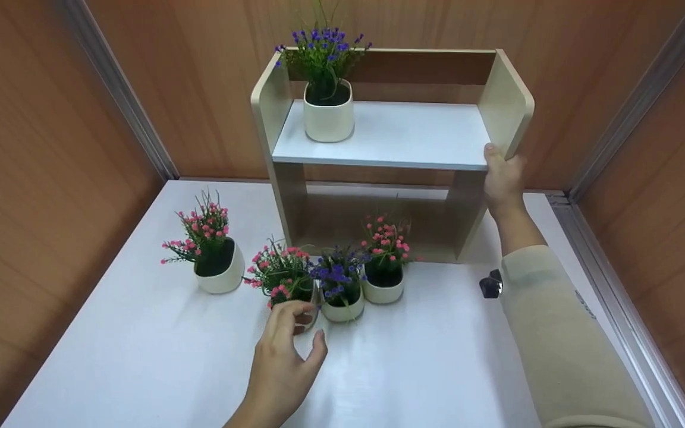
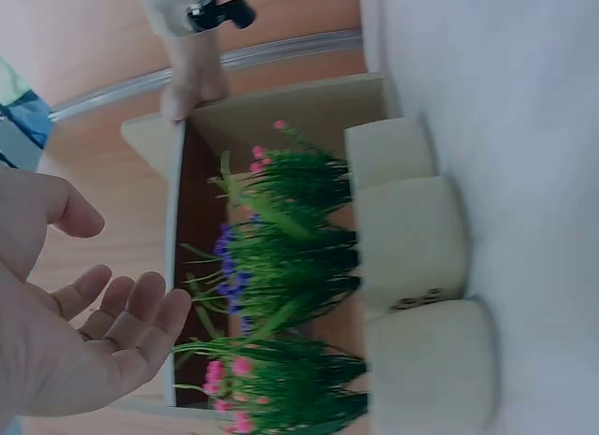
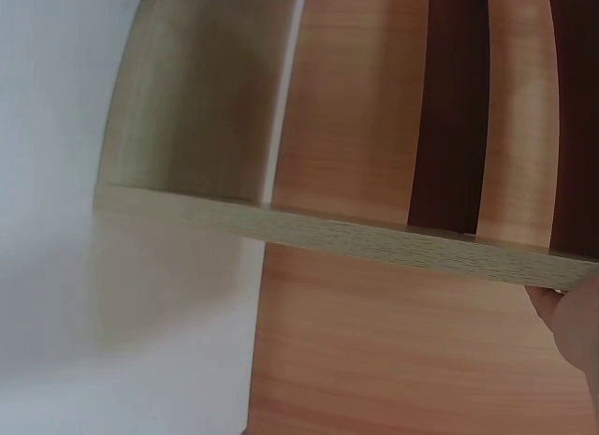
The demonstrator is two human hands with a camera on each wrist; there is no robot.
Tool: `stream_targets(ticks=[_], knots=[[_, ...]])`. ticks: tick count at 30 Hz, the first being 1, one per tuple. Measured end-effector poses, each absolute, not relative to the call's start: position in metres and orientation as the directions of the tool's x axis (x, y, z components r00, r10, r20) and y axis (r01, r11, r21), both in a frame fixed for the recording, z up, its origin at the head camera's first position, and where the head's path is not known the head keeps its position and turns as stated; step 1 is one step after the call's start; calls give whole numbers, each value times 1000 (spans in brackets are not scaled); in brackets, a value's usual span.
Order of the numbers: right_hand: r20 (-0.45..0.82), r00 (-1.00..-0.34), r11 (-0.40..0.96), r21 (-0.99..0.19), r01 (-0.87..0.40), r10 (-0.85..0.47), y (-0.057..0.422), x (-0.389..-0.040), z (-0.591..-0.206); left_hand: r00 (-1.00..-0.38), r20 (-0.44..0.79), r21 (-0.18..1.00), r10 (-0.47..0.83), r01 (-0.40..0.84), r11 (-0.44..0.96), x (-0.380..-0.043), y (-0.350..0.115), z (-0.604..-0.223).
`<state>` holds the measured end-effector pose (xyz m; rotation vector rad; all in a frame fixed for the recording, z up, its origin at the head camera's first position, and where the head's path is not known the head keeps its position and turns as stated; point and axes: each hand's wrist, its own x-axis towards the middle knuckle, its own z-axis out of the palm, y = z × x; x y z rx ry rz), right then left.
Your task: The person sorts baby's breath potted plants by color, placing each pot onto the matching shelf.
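At the shelf unit's (image 1: 402, 137) right side, my right hand (image 1: 504, 181) grips the side panel, with the thumb at the front corner of the white upper board. In the right wrist view only part of that hand (image 3: 578, 327) shows at the panel's edge. My left hand (image 1: 283, 362) hovers over the table close to a white pot with pink flowers (image 1: 283, 267), its fingers loosely bent and the thumb apart. The left wrist view shows nothing in this hand (image 2: 84, 332). Beside that pot stand a purple-flowered pot (image 1: 342, 312) and another pink-flowered pot (image 1: 384, 291).
Another white pot with pink flowers (image 1: 223, 276) stands on the table (image 1: 140, 333) further left. A purple-flowered pot (image 1: 329, 122) is on the upper board, near its left end. Wooden walls (image 1: 646, 178) with metal strips enclose the table.
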<state>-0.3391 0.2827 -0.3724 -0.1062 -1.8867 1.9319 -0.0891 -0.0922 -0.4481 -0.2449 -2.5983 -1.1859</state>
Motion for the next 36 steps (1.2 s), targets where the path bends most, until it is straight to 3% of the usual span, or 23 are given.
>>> stream_targets(ticks=[8, 18, 36], knots=[[285, -892, 8, -953, -302, 351, 282, -341, -373, -979, 200, 679, 39, 167, 715, -94, -87, -488], [277, -891, 22, -957, -289, 360, 281, -338, -373, -996, 86, 704, 8, 67, 707, -115, -82, -511], [283, -894, 2, -954, -301, 348, 281, -339, -375, -998, 57, 699, 4, 43, 714, -147, -83, -519]])
